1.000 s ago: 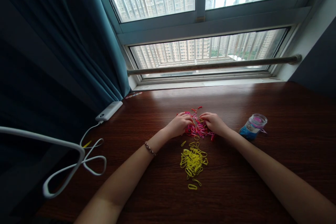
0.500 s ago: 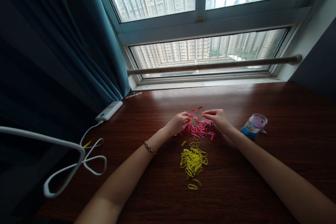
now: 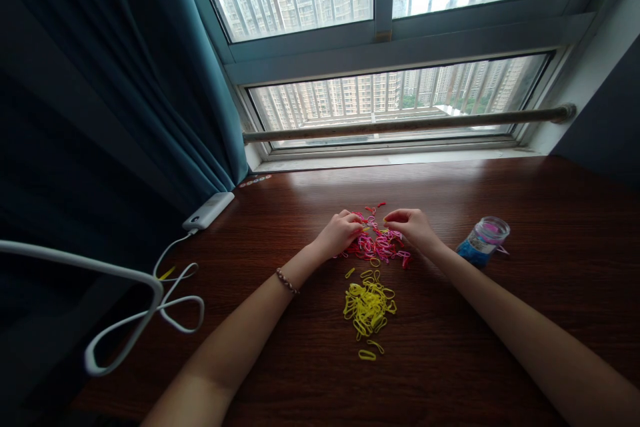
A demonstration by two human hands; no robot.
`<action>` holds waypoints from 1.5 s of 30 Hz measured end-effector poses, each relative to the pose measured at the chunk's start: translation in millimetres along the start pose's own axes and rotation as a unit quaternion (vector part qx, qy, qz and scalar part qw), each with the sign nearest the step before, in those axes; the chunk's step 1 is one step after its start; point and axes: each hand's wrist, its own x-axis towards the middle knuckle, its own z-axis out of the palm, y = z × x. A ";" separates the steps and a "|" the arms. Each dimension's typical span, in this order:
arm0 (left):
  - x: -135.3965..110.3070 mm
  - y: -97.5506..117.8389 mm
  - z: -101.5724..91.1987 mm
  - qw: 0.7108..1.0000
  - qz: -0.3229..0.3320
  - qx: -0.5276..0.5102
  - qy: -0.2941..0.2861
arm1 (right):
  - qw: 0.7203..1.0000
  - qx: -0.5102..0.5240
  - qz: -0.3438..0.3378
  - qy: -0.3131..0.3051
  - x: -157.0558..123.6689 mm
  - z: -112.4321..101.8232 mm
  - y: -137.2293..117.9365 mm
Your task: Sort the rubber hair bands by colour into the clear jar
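A heap of pink and red rubber bands (image 3: 379,245) lies on the dark wooden table (image 3: 550,280), with a few yellow ones mixed in. My left hand (image 3: 339,234) rests on its left edge, fingers curled into the bands. My right hand (image 3: 413,225) hovers over the right side, thumb and fingertips pinched on a small band whose colour is hard to make out. Nearer to me sits a separate heap of yellow rubber bands (image 3: 367,307), with a few strays around it.
A small clear jar (image 3: 483,239) with a blue label lies tipped over to the right of my right hand. A white power bank (image 3: 208,210) and its looping white cable (image 3: 165,307) sit at the left edge by the teal curtain (image 3: 165,80). The window (image 3: 390,93) is behind.
My right hand has lifted off the pink heap with its fingers pinched together. My left hand has shifted slightly but stays on the heap's left edge.
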 end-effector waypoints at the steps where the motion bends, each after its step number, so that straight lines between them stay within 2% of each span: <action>1: 0.0 -0.3 0.0 1.000 -0.004 0.003 0.001 | 1.000 -0.001 -0.001 -0.001 -0.4 0.1 -0.8; 10: -0.1 -1.2 -2.6 0.998 -0.049 0.012 0.027 | 1.000 -0.004 0.003 -0.005 -1.7 0.3 -4.6; 16: -1.2 2.2 -2.9 0.992 -0.110 0.038 0.043 | 1.000 0.003 0.007 -0.006 -1.7 0.6 -3.9; 19: -1.1 6.3 -5.1 0.995 -0.081 0.019 0.045 | 1.000 0.012 0.007 -0.009 -0.7 0.2 -2.5; 22: -0.8 9.9 -4.9 1.000 -0.021 -0.016 0.000 | 0.999 0.028 0.010 -0.028 -1.8 -0.9 -7.2; 23: -0.8 10.4 -4.0 1.000 -0.009 -0.021 -0.016 | 0.998 0.038 0.014 -0.052 -3.5 -1.0 -10.8; 25: -1.1 10.2 -1.1 0.999 0.001 -0.022 -0.037 | 0.988 0.059 0.024 -0.141 -8.8 0.1 -20.3; 28: -1.8 7.8 3.7 0.999 0.007 -0.015 -0.047 | 0.941 0.068 0.033 -0.330 -18.9 4.9 -34.1; 30: -2.0 6.4 5.9 0.999 0.011 -0.016 -0.046 | 0.916 0.053 0.022 -0.396 -22.5 8.1 -38.0; 31: -1.9 6.0 6.6 0.999 0.013 -0.019 -0.045 | 0.920 0.041 0.009 -0.389 -22.3 8.9 -37.7; 32: -1.8 5.8 7.1 0.999 0.014 -0.023 -0.042 | 0.935 0.021 -0.009 -0.353 -20.7 8.7 -35.9; 34: -1.1 6.0 7.1 0.999 0.013 -0.037 -0.026 | 0.974 -0.051 -0.058 -0.215 -14.6 5.8 -28.7; 35: -0.6 6.3 6.6 0.999 0.012 -0.046 -0.015 | 0.981 -0.104 -0.082 -0.138 -11.0 3.5 -24.1; 37: 0.7 6.9 4.7 0.997 0.011 -0.074 0.013 | 0.971 -0.204 -0.117 -0.037 -5.2 -1.1 -14.7; 39: 1.9 7.8 1.3 0.993 0.004 -0.110 0.037 | 0.955 -0.268 -0.129 -0.008 -3.5 -3.1 -7.0; 41: 2.5 9.1 -3.0 0.988 -0.015 -0.148 0.049 | 0.948 -0.290 -0.133 -0.012 -5.5 -1.3 -1.9; 45: 2.3 15.6 -10.4 0.972 -0.050 -0.230 0.013 | 0.935 -0.324 -0.141 -0.019 -11.0 6.6 2.6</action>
